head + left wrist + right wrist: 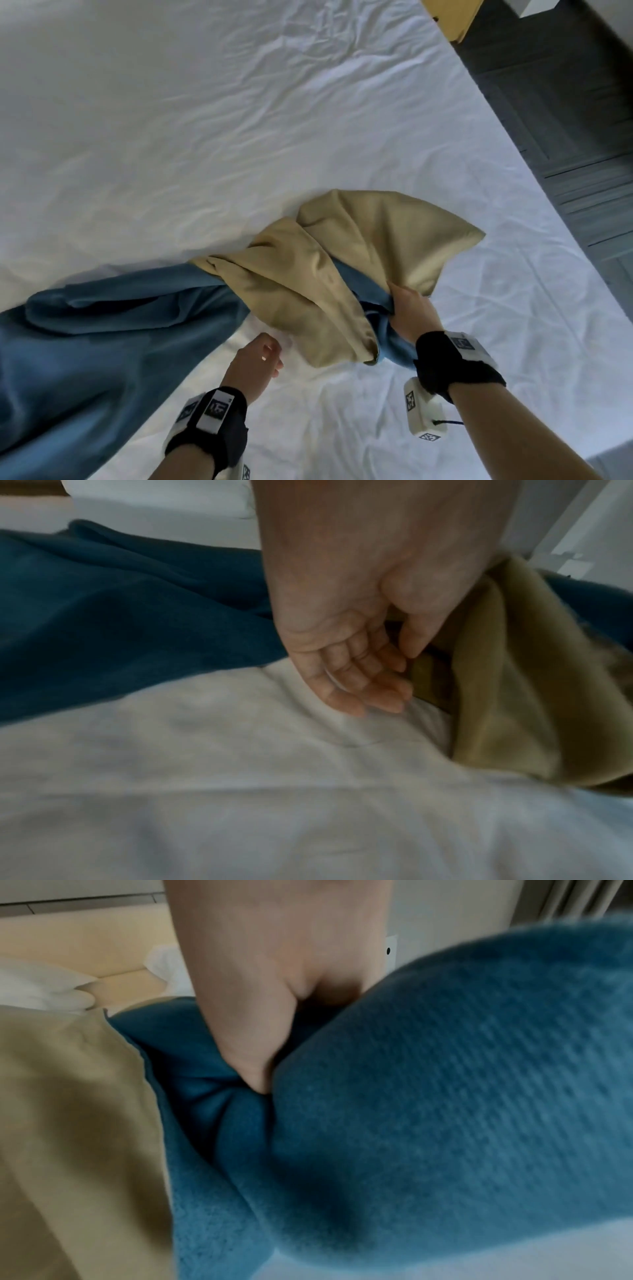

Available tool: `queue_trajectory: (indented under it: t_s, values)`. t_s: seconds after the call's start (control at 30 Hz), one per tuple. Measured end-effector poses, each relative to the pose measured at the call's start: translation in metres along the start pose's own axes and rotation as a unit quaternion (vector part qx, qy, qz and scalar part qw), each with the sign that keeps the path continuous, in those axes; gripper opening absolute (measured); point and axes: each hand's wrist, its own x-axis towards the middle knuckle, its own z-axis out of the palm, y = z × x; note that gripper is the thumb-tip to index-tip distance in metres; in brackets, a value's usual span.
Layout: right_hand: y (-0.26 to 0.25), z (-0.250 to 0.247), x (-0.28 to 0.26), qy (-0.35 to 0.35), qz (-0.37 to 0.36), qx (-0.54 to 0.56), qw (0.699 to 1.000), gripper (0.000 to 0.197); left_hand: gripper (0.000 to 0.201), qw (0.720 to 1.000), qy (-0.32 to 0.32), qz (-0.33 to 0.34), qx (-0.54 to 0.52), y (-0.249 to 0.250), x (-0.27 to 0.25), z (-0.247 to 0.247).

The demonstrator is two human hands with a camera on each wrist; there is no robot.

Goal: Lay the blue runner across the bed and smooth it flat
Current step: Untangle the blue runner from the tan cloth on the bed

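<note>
A person leans over a bed (205,120) made up with a wrinkled white sheet, working at a blue runner (85,342) with a tan lining. The runner lies bunched and twisted on the near part of the mattress: its blue length trails off to the person's left, while the tan lining (376,240) is turned up in two loose folds toward the middle of the bed. The right hand (412,313) has its fingers curled tight around a gathered wad of the blue cloth beside the tan fold, the thumb (253,1074) pressed into the bunch, as the right wrist view shows. The left hand (258,359) holds nothing; it hangs over bare sheet between the blue stretch and the tan fold, fingers (346,704) loosely bent and pointing down, their tips close to the sheet, though whether they touch it cannot be told. Both wrists carry black straps with small cameras. A grey floor (565,120) runs along the bed's far side.
</note>
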Motion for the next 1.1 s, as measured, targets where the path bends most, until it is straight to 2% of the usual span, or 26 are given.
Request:
queue_trajectory:
  t_s: [0.1,0.23,0.43,0.53,0.7,0.77,0.83,0.9,0.93,1.03,1.07,1.1]
  values:
    - [0.000,0.011,-0.016,-0.020,0.009,0.016,1.000,0.025,0.007,1.000,-0.010,-0.010,-0.017,0.015,0.009,0.011]
    - [0.006,0.018,-0.021,-0.007,0.006,0.028,1.000,0.025,0.010,0.999,-0.024,-0.021,-0.021,0.025,0.015,0.020]
    - [0.025,0.005,-0.014,-0.006,-0.043,0.015,0.999,0.029,0.015,0.998,0.011,-0.054,-0.027,0.032,0.015,0.032]
    - [0.050,-0.027,-0.001,0.010,-0.074,-0.008,0.997,0.028,0.022,0.998,0.055,-0.031,-0.007,0.060,0.012,0.047]
    - [0.124,-0.137,0.038,0.101,-0.118,-0.099,0.983,0.036,0.033,0.990,0.106,0.090,0.039,0.135,0.009,0.094]
    - [0.164,-0.186,0.048,0.149,-0.112,-0.127,0.974,0.035,0.026,0.986,0.129,0.107,-0.019,0.164,0.010,0.118]
    - [0.202,-0.224,0.056,0.190,-0.101,-0.142,0.966,0.038,0.020,0.979,0.148,0.118,-0.072,0.188,0.010,0.136]
    - [0.231,-0.241,0.063,0.212,-0.062,-0.174,0.960,0.043,0.017,0.978,0.149,0.111,-0.098,0.198,0.010,0.150]
    - [0.243,-0.243,0.065,0.195,-0.017,-0.209,0.958,0.044,0.017,0.978,0.149,0.104,-0.099,0.199,0.010,0.156]
    - [0.267,-0.228,0.062,0.060,0.167,-0.256,0.950,0.048,0.015,0.985,0.142,0.079,-0.056,0.191,0.004,0.164]
    - [0.270,-0.221,0.059,0.036,0.189,-0.256,0.947,0.051,0.014,0.987,0.137,0.070,-0.043,0.185,0.001,0.165]
    - [0.269,-0.214,0.056,0.035,0.167,-0.255,0.952,0.055,0.012,0.989,0.134,0.059,-0.035,0.179,-0.002,0.166]
